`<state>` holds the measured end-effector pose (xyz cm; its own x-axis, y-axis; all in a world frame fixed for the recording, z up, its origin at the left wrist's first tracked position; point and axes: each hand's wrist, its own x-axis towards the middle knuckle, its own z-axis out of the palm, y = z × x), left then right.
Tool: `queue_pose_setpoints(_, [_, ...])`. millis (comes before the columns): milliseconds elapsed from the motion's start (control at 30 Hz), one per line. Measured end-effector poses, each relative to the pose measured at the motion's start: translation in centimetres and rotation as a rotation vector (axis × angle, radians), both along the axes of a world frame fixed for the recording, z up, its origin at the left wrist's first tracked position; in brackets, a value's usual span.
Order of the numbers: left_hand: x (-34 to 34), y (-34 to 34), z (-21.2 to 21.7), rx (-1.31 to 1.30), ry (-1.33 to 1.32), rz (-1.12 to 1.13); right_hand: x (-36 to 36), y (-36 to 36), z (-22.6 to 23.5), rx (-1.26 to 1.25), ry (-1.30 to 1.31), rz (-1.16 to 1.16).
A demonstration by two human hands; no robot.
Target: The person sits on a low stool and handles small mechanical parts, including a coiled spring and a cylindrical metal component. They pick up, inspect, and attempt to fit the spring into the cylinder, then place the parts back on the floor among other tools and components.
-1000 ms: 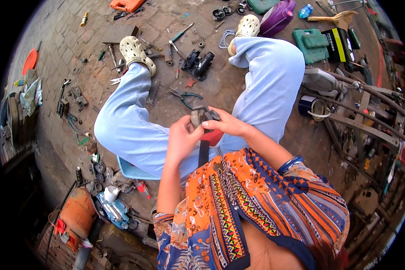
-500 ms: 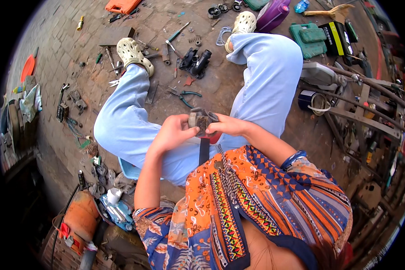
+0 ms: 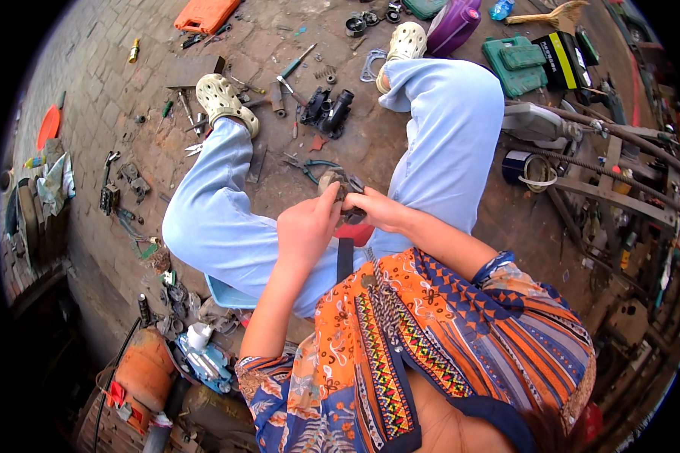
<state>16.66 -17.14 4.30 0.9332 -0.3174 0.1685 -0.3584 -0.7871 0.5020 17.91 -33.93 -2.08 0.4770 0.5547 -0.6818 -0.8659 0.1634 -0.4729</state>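
Hands came a bit closer together since half a second back, left hand (image 3: 307, 226) and right hand (image 3: 375, 210) both clamped on the small metal part (image 3: 338, 183) over the lap, looks mid-job, pliers (image 3: 310, 164) untouched on the floor.

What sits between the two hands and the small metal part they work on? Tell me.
Nothing visible does. The left hand and the right hand both already touch the small metal part, held between the knees above the ground. Only the fingers cover part of it; how it is gripped underneath is hidden.
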Motion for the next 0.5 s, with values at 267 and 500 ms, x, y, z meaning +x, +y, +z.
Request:
queue_pose_setpoints(267, [0.9,-0.1,0.5,-0.014,0.253,-0.028,-0.5,0.1,0.7,0.019,-0.115,-0.018])
queue_pose_setpoints(500, [0.4,1.6,-1.6,-0.615,0.516,0.243,-0.3,-0.1,-0.8,0.142,0.109,-0.158])
